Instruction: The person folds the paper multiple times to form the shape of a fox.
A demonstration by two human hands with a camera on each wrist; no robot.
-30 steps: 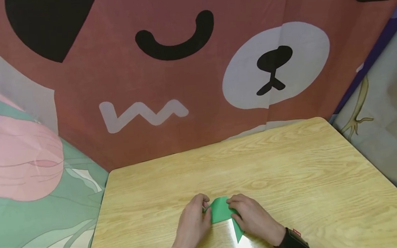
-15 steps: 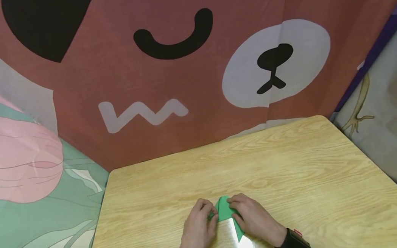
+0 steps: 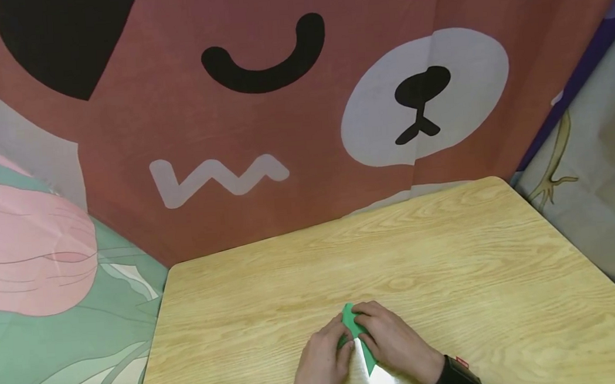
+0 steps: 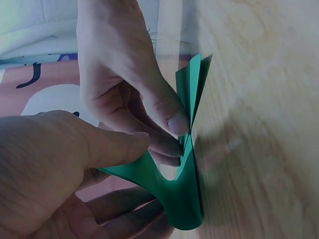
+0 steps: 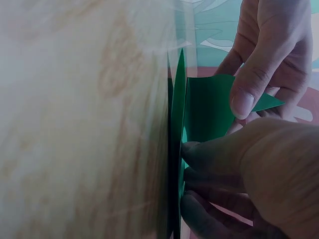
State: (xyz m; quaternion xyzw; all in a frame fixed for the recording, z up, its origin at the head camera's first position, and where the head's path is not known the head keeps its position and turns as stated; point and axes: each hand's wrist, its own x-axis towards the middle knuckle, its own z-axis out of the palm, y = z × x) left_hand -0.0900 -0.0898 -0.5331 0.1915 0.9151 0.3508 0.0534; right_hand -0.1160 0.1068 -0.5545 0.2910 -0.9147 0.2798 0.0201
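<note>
A green sheet of folded paper (image 3: 350,320) lies on the wooden table between both hands. My left hand (image 3: 323,355) pinches its left part between thumb and fingers and lifts it; in the left wrist view the paper (image 4: 182,199) curves up from the table in a rounded bend. My right hand (image 3: 395,336) keeps the other part down, its fingertips (image 5: 192,152) pressing on the paper close to the tabletop. A pointed flap sticks out toward me beneath the right hand. The hands cover much of the sheet.
The wooden table (image 3: 449,254) reaches back to a hanging cloth (image 3: 235,220) printed with a bear face. More printed cloth hangs at the left and right sides. A bright reflection shows on the tabletop near me.
My left hand has moved to the right, bringing the paper's left part over toward the right hand. Less of the green shows between the hands. The right hand stays in place.
</note>
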